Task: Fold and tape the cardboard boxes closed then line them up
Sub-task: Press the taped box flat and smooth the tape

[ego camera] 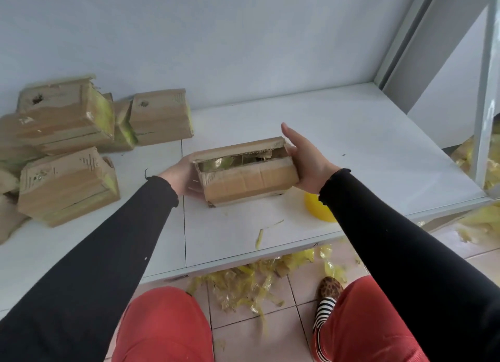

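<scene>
Soft, even daylight fills the frame, brightest on the white table [338, 134] at centre right. Shadows are faint and diffuse, the clearest a thin one under the cardboard box [244, 171] at centre. No harsh glare shows. Wide-angle distortion bends straight lines near the edges, notably upper right. Detail is slightly soft throughout, with smeared compression texture at lower centre.

My sleeves [113, 242] are black, my trousers [165, 326] red; the box [249, 180] I hold is tan cardboard, yellow-green showing inside its gap; the stacked boxes [67, 134] are the same tan with yellow-green smears; the shelf [351, 134] is white; a yellow object [319, 207] sits by my right wrist; my slipper [328, 287] is leopard-spotted, the sock [323, 313] striped black and white; yellow scraps [249, 283] litter pinkish tiles [297, 286]
</scene>
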A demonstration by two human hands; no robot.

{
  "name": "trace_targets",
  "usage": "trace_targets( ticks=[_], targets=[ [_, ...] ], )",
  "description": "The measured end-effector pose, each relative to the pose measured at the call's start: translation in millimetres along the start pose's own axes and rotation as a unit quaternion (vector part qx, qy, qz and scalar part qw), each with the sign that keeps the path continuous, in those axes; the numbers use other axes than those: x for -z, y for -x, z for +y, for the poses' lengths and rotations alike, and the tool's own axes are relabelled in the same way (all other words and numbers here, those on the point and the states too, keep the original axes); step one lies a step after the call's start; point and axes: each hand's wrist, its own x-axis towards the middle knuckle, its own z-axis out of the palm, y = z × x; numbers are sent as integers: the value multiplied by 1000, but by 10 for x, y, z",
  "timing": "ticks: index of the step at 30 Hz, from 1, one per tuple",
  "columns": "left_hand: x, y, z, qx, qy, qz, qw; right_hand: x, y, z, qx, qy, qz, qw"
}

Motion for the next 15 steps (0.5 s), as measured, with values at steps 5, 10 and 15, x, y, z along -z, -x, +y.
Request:
trace_targets(
  ticks=[5,10,15],
  targets=[
    [22,-176,-76,-93,25,187,978,-184,-66,0,1,14,162,987],
    [-277,208,-270,-158,207,297,919,-300,-79,-91,-23,-24,191,981],
    [-867,670,-491,-231,131,210,941,-570,15,74,-12,-92,212,973]
  ],
)
